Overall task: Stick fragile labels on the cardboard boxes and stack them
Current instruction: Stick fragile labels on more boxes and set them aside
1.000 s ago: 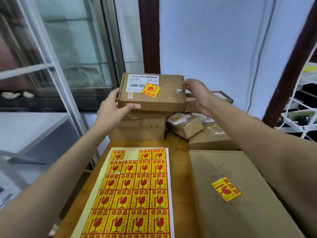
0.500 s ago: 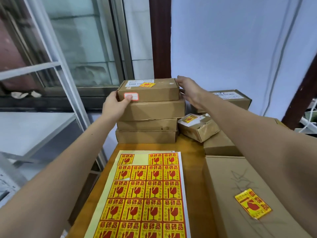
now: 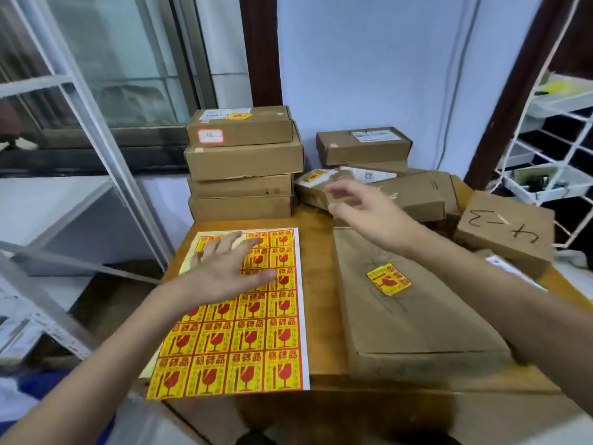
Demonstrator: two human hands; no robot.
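A stack of several cardboard boxes (image 3: 244, 162) stands at the back of the wooden table (image 3: 321, 303); its top box (image 3: 240, 126) carries a yellow fragile label. A sheet of yellow-and-red fragile labels (image 3: 237, 332) lies in front of it. My left hand (image 3: 224, 268) hovers flat over the sheet's upper part, fingers spread, holding nothing. My right hand (image 3: 365, 210) hangs in the air with loose fingers, empty, near a small labelled parcel (image 3: 316, 184). A large flat box (image 3: 414, 309) at the right bears one fragile label (image 3: 389, 279).
More boxes lie at the back right, one (image 3: 362, 144) on top of others and one marked by pen (image 3: 503, 232). A white wire rack (image 3: 552, 149) stands at the right. A window frame (image 3: 96, 117) runs along the left. The table's front edge is near me.
Both hands let go of the top box, which now rests on the stack. My left hand came down over the label sheet; my right hand drew back toward the small parcel.
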